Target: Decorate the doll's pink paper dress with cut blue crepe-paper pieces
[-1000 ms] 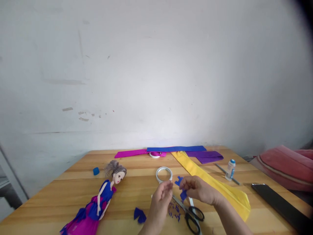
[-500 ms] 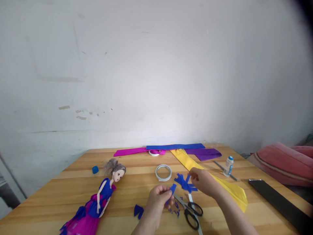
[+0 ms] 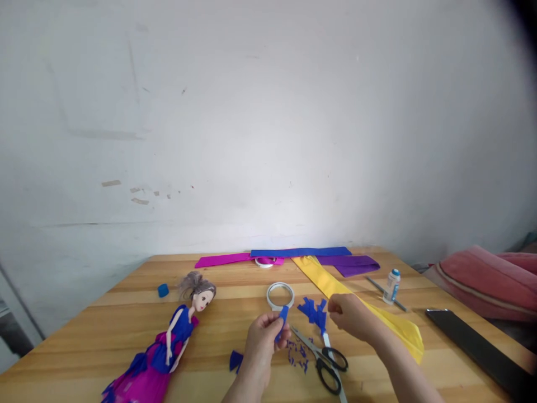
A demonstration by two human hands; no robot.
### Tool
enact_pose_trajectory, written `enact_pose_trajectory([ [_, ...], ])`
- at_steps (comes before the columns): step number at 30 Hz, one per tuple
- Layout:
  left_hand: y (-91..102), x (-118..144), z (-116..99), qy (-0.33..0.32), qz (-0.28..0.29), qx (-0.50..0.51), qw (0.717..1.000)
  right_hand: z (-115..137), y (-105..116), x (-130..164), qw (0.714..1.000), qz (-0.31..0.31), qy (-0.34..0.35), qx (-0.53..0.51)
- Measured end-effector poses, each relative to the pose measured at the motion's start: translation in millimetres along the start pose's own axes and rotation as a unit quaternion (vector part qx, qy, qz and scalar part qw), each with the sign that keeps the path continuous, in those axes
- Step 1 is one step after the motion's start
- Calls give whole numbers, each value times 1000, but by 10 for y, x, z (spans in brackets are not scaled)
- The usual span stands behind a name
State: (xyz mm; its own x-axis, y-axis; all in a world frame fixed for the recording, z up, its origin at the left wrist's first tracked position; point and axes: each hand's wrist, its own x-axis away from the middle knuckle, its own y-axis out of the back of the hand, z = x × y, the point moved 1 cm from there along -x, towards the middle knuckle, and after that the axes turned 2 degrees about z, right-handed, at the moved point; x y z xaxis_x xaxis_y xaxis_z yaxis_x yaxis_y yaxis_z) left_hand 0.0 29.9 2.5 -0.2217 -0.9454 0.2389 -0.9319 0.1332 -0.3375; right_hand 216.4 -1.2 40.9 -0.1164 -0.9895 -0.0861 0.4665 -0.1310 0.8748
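In the head view, my left hand (image 3: pixel 265 334) pinches a short blue strip (image 3: pixel 282 320) that looks like crepe paper, upright between thumb and fingers. My right hand (image 3: pixel 346 314) is closed with curled fingers, just right of a small heap of blue strips (image 3: pixel 312 312). Whatever it may hold is hidden. Scissors with black handles (image 3: pixel 325 361) lie partly spread between my hands, across a narrow white strip (image 3: pixel 327 340). Tiny blue scraps (image 3: pixel 298 354) are scattered left of the blades. A blue piece (image 3: pixel 235 360) shows beside my left forearm.
A doll in a blue and magenta dress (image 3: pixel 180 330) lies at left, near a blue cap (image 3: pixel 163 290). A tape roll (image 3: pixel 268 288) sits mid-table. Behind are blue (image 3: pixel 302 252), magenta (image 3: pixel 222 260), purple (image 3: pixel 356 263) and yellow (image 3: pixel 319 277) strips. A glue bottle (image 3: pixel 391 286) stands at right.
My left hand has shifted slightly left, raising the blue strip more upright. The right hand has moved a little off the blue heap, whose strips on the right side have shifted.
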Motion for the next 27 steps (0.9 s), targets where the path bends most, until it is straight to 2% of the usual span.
enact_pose_trajectory([
  [3, 20, 6, -29, 3, -17, 7, 1000, 104, -2, 220, 994, 96, 29, 31],
  [6, 32, 13, -58, 14, -24, 18, 999, 285, -119, 364, 983, 156, 17, 90],
  [8, 45, 5, -68, 17, -21, 28, 999, 375, -198, 392, 978, 169, -1, 120],
  [11, 88, -33, -62, 23, -15, 45, 999, 370, -261, 363, 983, 140, -3, 116],
  [14, 147, -83, -53, 31, -12, 65, 997, 231, -260, 299, 990, 128, 2, 55],
  [18, 207, -120, -85, 38, -16, 91, 995, 62, -224, 219, 977, 182, -45, -100],
  [23, 245, -118, -157, 30, 18, 95, 995, 34, -228, 136, 962, 123, 26, -243],
  [25, 262, -121, -167, 25, 35, 87, 995, 38, -258, 125, 947, 146, 26, -284],
  [27, 278, -129, -167, 18, 39, 79, 996, 37, -286, 127, 946, 173, 20, -272],
])
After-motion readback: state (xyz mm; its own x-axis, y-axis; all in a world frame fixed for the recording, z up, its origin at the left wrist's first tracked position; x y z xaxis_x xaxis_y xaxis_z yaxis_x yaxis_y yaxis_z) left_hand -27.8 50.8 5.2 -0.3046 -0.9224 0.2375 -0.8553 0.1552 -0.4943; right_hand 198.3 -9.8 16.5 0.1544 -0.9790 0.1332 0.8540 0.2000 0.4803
